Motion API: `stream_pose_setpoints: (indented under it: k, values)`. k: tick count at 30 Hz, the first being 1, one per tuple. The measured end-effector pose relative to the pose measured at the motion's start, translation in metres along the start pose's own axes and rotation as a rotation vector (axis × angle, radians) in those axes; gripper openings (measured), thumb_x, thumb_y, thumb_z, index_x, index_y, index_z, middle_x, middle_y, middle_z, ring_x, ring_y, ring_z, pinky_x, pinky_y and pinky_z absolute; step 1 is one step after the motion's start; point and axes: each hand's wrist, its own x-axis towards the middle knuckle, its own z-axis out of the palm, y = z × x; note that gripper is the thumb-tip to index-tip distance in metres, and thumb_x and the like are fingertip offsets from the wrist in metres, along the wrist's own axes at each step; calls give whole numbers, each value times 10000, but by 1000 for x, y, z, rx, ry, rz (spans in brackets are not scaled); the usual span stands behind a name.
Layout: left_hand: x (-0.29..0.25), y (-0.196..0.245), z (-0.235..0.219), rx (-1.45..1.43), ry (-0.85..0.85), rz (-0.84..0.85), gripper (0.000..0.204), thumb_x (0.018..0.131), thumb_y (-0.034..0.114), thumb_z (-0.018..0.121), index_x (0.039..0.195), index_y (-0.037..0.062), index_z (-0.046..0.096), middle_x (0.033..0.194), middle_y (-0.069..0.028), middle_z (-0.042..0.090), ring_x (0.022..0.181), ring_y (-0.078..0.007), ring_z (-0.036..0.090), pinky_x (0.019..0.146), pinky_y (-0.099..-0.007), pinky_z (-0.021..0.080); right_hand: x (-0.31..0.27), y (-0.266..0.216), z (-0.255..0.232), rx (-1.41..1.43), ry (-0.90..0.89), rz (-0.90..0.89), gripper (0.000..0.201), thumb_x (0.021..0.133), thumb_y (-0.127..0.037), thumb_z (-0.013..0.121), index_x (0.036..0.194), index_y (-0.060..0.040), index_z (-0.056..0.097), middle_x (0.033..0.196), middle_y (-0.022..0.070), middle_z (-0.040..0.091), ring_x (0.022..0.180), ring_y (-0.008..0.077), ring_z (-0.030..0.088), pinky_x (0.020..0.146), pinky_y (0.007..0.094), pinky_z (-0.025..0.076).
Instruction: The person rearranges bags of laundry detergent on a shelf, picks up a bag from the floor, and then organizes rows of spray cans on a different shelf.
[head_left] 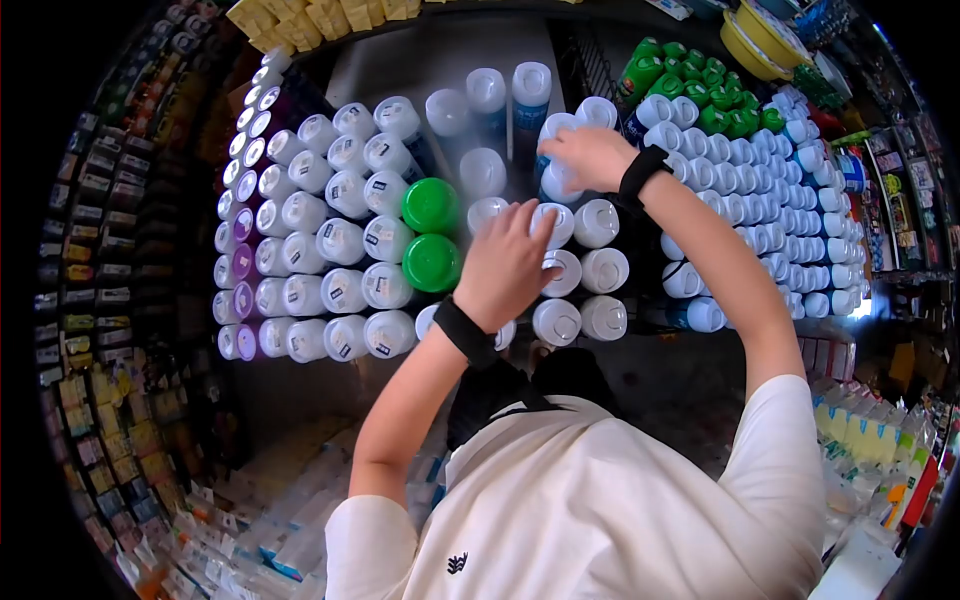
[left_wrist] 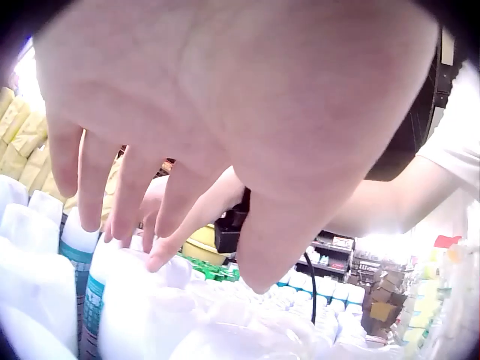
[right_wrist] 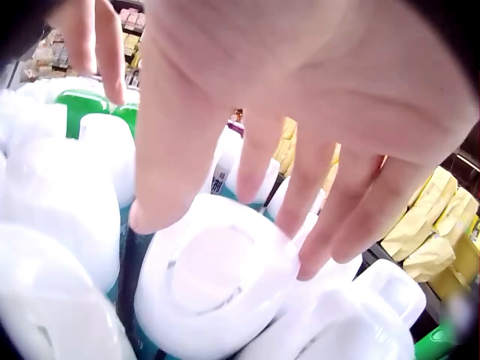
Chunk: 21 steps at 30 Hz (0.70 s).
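Rows of bottles with broad white caps (head_left: 605, 270) stand upright under both hands, some with teal bodies showing in the left wrist view. My left hand (head_left: 505, 262) reaches palm down over the nearer caps, fingers spread and nearly straight. My right hand (head_left: 592, 158) is farther back, over the right columns. In the right wrist view, its straight thumb and fingers come down on either side of a white cap (right_wrist: 214, 274). Two green caps (head_left: 430, 206) sit to the left of the left hand. Several single bottles (head_left: 485, 90) stand farther back, beyond the hands.
More white-capped bottles (head_left: 345, 190) and a purple-capped row (head_left: 243, 262) fill the left side. Tightly packed bottles (head_left: 760, 200) and green ones (head_left: 720, 95) stand at right. Yellow packs (head_left: 320, 20) line the back, and yellow basins (head_left: 760, 40) stand at the back right.
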Motion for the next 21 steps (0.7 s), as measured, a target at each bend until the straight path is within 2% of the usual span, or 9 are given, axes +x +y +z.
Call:
stream_pose_setpoints:
  k: [3, 6, 7, 13, 16, 19, 21]
  values:
    - [0, 10, 18, 18, -48, -16, 771, 677, 386, 791, 1313, 77, 482, 1350, -183, 461, 1237, -380, 446, 978, -431, 407, -2, 0, 19, -87, -3, -56, 493, 683, -203, 775, 1140, -157, 594, 1061, 93, 616, 939, 296, 639, 783, 408, 530]
    - [-7, 18, 25, -64, -166, -31, 832, 659, 335, 809, 1373, 141, 429, 1424, -186, 386, 1309, -416, 369, 1048, -460, 364, -1, -2, 21, -52, 12, -45, 498, 668, -190, 778, 1133, -160, 604, 1050, 94, 622, 937, 294, 642, 787, 406, 534]
    - [-9, 19, 29, -46, -173, -29, 835, 620, 344, 828, 1338, 112, 469, 1431, -184, 376, 1320, -419, 349, 1051, -463, 359, -1, -3, 20, -18, 28, -37, 496, 664, -191, 778, 1129, -159, 608, 1042, 95, 626, 935, 295, 643, 788, 405, 535]
    - [-8, 22, 27, -28, -228, -47, 775, 591, 322, 837, 1251, 47, 537, 1433, -186, 370, 1334, -419, 324, 1057, -454, 358, 8, -10, 4, 132, -55, 130, 481, 644, -203, 770, 1099, -139, 628, 994, 123, 647, 913, 325, 649, 785, 423, 534]
    - [-6, 23, 27, -7, -249, -54, 782, 573, 313, 843, 1239, 35, 543, 1431, -189, 369, 1334, -422, 324, 1055, -461, 361, 11, -11, 0, 159, -44, 152, 490, 640, -199, 769, 1104, -131, 626, 1002, 132, 646, 906, 337, 648, 787, 429, 532]
    - [-6, 23, 27, 57, -249, -27, 784, 568, 392, 848, 1186, 5, 560, 1422, -232, 376, 1317, -430, 366, 1022, -467, 383, 15, -17, -6, 175, -19, 177, 492, 637, -196, 772, 1100, -124, 622, 994, 131, 643, 916, 338, 643, 791, 424, 530]
    - [-5, 24, 27, 33, -257, -57, 771, 566, 332, 845, 1208, 12, 561, 1424, -208, 373, 1329, -423, 337, 1030, -484, 380, 20, -17, -3, 172, -6, 161, 487, 635, -184, 776, 1094, -130, 621, 994, 128, 638, 927, 335, 639, 792, 423, 530]
